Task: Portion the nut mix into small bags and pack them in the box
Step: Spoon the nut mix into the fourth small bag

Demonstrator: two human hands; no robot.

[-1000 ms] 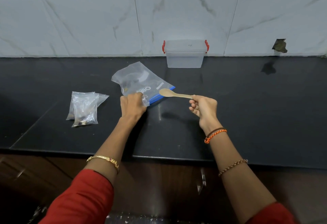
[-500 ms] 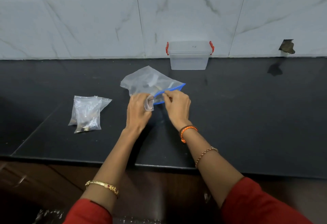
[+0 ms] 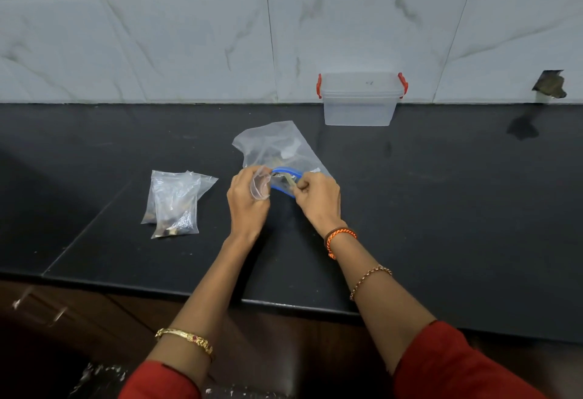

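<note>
A black counter [image 3: 441, 209] runs under white marble tiles [image 3: 189, 51]. The clear box [image 3: 358, 100] with red clips stands by the wall. The big nut bag [image 3: 277, 146] lies open; its writing is too blurry. Two filled small bags [image 3: 173, 203] lie left. The left hand [image 3: 247, 201] pinches an empty little bag [image 3: 260, 182]. The right hand [image 3: 317, 198] grips a spoon [image 3: 291, 181], mostly hidden inside.

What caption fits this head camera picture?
Right hand dips a spoon into the big zip bag.
</note>
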